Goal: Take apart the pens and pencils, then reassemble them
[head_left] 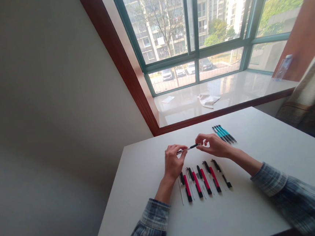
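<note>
Over the white table, both hands hold a partly assembled pen [192,146] between them. My left hand [173,160] pinches its pale, thin end with thumb and fingers. My right hand [214,145] has its fingertips closed at the black grip end. Below the hands, pen parts lie in a row: red barrels [196,183] with black ends, black grips [199,172] and thin pale refills [181,191]. At the right end of the row is a black clip piece [227,182] with no red barrel beside it. Small details at the fingertips cannot be made out.
Several turquoise pens [224,133] lie side by side just beyond my right hand. The white table [140,171] meets a window sill holding a crumpled cloth [209,100], a paper [168,99] and a clear bottle [283,68]. A curtain [309,90] hangs at right.
</note>
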A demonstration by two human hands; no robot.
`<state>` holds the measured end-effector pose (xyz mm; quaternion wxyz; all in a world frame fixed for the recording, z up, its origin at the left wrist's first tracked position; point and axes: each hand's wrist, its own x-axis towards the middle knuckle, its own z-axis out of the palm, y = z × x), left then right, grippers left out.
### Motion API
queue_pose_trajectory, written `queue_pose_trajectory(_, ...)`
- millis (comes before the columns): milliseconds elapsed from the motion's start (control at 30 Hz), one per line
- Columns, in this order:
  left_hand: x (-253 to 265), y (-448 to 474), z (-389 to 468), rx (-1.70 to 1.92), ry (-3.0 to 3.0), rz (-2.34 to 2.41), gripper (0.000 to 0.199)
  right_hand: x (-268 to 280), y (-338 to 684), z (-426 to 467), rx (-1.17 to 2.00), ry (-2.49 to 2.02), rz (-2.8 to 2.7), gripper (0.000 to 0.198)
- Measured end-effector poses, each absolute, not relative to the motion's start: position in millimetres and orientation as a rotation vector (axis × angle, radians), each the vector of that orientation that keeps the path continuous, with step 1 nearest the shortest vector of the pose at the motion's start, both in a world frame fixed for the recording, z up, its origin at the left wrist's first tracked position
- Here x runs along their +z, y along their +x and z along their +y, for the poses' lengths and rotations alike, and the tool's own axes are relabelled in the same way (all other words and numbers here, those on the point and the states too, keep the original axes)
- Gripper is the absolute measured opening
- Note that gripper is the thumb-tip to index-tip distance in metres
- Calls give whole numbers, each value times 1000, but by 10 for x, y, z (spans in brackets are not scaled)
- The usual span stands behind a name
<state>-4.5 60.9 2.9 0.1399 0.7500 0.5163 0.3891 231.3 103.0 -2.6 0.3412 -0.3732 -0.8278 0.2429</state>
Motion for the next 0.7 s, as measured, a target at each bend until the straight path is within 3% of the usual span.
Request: queue_pose_trajectory(700, 19, -41, 602, 1101, 2185, 1468, 13, -10, 2292, 1021, 657, -944, -2164, 24)
